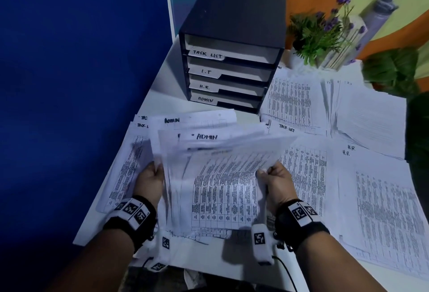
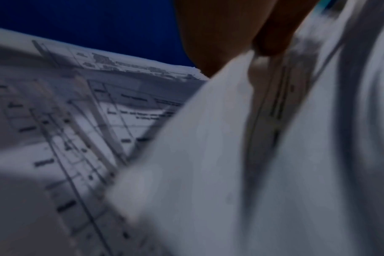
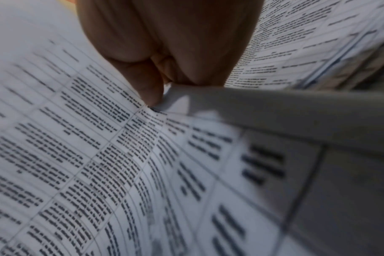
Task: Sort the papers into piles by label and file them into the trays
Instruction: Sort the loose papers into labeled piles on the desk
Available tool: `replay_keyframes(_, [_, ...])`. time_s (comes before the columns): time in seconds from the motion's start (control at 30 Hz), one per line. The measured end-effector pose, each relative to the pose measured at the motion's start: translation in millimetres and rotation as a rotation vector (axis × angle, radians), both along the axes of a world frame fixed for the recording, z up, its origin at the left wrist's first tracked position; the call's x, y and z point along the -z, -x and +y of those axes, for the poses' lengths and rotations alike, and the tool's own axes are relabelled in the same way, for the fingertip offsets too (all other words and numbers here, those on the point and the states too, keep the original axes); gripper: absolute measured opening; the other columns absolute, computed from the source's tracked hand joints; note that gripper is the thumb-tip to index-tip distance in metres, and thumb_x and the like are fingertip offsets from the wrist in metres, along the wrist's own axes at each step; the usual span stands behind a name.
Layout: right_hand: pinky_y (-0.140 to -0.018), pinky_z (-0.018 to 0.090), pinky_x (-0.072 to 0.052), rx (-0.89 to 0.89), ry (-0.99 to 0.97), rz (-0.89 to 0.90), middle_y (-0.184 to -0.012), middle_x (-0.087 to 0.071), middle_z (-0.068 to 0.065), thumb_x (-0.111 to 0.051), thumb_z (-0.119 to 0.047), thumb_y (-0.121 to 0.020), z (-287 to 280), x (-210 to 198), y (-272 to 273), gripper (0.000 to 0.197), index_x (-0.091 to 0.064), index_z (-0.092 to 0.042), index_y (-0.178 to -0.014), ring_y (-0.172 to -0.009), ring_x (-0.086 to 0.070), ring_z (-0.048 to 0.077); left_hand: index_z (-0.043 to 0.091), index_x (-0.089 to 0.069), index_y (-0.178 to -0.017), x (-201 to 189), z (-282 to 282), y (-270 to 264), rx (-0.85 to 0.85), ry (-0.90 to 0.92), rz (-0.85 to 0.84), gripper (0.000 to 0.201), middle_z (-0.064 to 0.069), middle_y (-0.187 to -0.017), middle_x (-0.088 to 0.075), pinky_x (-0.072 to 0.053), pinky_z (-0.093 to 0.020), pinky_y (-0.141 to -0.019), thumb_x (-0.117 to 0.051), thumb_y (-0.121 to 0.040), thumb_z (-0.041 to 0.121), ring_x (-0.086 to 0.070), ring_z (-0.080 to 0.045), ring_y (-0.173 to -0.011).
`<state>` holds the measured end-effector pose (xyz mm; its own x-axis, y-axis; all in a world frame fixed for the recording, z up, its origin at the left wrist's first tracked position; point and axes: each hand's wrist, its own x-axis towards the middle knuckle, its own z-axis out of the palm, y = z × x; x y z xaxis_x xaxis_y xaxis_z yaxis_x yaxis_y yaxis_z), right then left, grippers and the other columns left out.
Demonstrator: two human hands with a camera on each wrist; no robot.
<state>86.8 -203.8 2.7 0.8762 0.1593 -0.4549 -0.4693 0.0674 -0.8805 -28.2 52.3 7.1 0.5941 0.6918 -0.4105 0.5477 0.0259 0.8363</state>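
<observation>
Bare strip of table (image 1: pixel 162 96) seen left of tray cabinet (image 1: pixel 232 43), between it and blue wall (image 1: pixel 81 71). Tray mouths open toward front. Desk surface right of cabinet covered by paper piles (image 1: pixel 301 96). Far right corner blocked by potted plant (image 1: pixel 322 34) and grey roll (image 1: pixel 380 13).

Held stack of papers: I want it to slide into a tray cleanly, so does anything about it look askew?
Yes. The white printed paper stack in the grip of the left hand and right hand is fanned unevenly, with ADMIN-labelled sheets sticking out beyond the top edge. It is not squared.
</observation>
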Motion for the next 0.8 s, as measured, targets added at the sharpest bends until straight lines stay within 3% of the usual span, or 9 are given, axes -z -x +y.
replay_keyframes(0.1, [-0.052, 0.024, -0.031, 0.019, 0.013, -0.025, -0.056, -0.049, -0.002, -0.048, 0.016, -0.085, 2.1, 1.9, -4.3, 0.047, -0.057, -0.023, -0.061, -0.054, -0.036, 0.013, 0.027, -0.06, -0.113, 2.9, -0.2, -0.6, 0.058, -0.041, 0.01, 0.021, 0.001, -0.103, -0.067, -0.049, -0.034, -0.089, -0.051, -0.097, 0.017, -0.062, -0.022, -0.095])
replay_keyframes(0.2, [-0.046, 0.02, -0.027, 0.022, 0.034, -0.018, -0.056, -0.044, -0.002, -0.045, 0.016, -0.084, 3.1, 1.2, -8.0, 0.037, -0.055, -0.018, -0.074, -0.052, -0.031, 0.012, 0.031, -0.058, -0.096, 2.6, -2.3, -0.1, 0.049, 0.039, -0.042, 0.011, -0.001, -0.103, -0.063, -0.044, -0.034, -0.088, -0.047, -0.097, 0.031, -0.057, -0.02, -0.098])
replay_keyframes(0.3, [-0.049, 0.025, -0.031, -0.007, 0.069, -0.007, -0.061, -0.047, 0.001, -0.047, 0.016, -0.083, 4.8, 1.8, -7.9, 0.028, -0.054, -0.012, -0.085, -0.055, -0.035, 0.015, 0.029, -0.054, -0.126, -8.3, -13.8, 0.0, 0.064, 0.159, -0.054, 0.047, 0.007, -0.128, -0.054, -0.035, -0.043, -0.108, -0.039, -0.094, 0.061, -0.048, -0.018, -0.122])
replay_keyframes(0.37, [-0.055, 0.03, -0.035, -0.034, 0.093, -0.006, -0.071, -0.053, 0.004, -0.049, 0.014, -0.085, 6.5, 1.5, -6.7, 0.031, -0.057, -0.015, -0.093, -0.062, -0.04, 0.018, 0.025, -0.05, -0.129, -19.8, -26.6, -5.0, 0.14, 0.075, -0.089, 0.033, 0.008, -0.122, -0.056, -0.039, -0.04, -0.105, -0.048, -0.099, 0.038, -0.051, -0.017, -0.12])
replay_keyframes(0.47, [-0.087, 0.041, -0.051, -0.094, 0.089, -0.016, -0.123, -0.06, 0.001, -0.06, -0.001, -0.088, 7.5, -8.3, -9.4, 0.054, -0.048, -0.036, -0.128, -0.102, -0.056, 0.02, 0.026, -0.048, -0.126, -34.3, -38.4, -14.6, 0.173, -0.015, -0.147, 0.037, 0.009, -0.112, -0.062, -0.042, -0.031, -0.095, -0.053, -0.095, 0.007, -0.058, -0.014, -0.108])
replay_keyframes(0.5, [-0.103, 0.045, -0.043, -0.116, 0.075, -0.033, -0.144, -0.045, -0.001, -0.063, -0.007, -0.089, 6.8, -12.3, -11.9, 0.066, -0.037, -0.042, -0.138, -0.123, -0.048, 0.018, 0.028, -0.047, -0.126, -37.2, -37.8, -17.5, 0.167, -0.008, -0.166, 0.039, 0.011, -0.113, -0.062, -0.042, -0.032, -0.097, -0.052, -0.095, 0.006, -0.058, -0.012, -0.109])
replay_keyframes(0.57, [-0.115, 0.045, -0.028, -0.119, 0.003, -0.032, -0.156, -0.022, -0.007, -0.07, -0.018, -0.086, 9.6, -31.7, -16.4, 0.082, -0.022, -0.039, -0.148, -0.139, -0.029, 0.016, 0.029, -0.046, -0.129, -49.4, -36.5, -23.6, 0.157, 0.008, -0.236, 0.041, 0.013, -0.119, -0.062, -0.041, -0.034, -0.102, -0.051, -0.095, 0.006, -0.057, -0.007, -0.112])
replay_keyframes(0.67, [-0.104, 0.05, -0.044, -0.091, -0.014, -0.244, -0.139, -0.053, 0.004, -0.075, -0.02, -0.08, 17.3, -67.1, -19.2, 0.069, -0.038, -0.027, -0.138, -0.128, -0.051, 0.022, 0.034, -0.05, -0.118, -74.4, -35.6, -33.3, 0.144, 0.053, -0.427, 0.04, 0.017, -0.109, -0.069, -0.049, -0.027, -0.09, -0.049, -0.096, 0.0, -0.063, 0.0, -0.103])
replay_keyframes(0.8, [-0.068, 0.007, -0.05, -0.054, -0.042, -0.429, -0.1, -0.057, -0.014, -0.058, 0.01, -0.088, 22.6, -92.0, -12.6, 0.051, -0.039, -0.019, -0.125, -0.08, -0.062, -0.015, 0.022, -0.047, -0.128, -91.2, -38.4, -40.2, 0.053, 0.036, -0.54, 0.039, 0.015, -0.105, -0.066, -0.046, -0.003, -0.076, -0.056, -0.094, 0.007, -0.063, 0.01, -0.093])
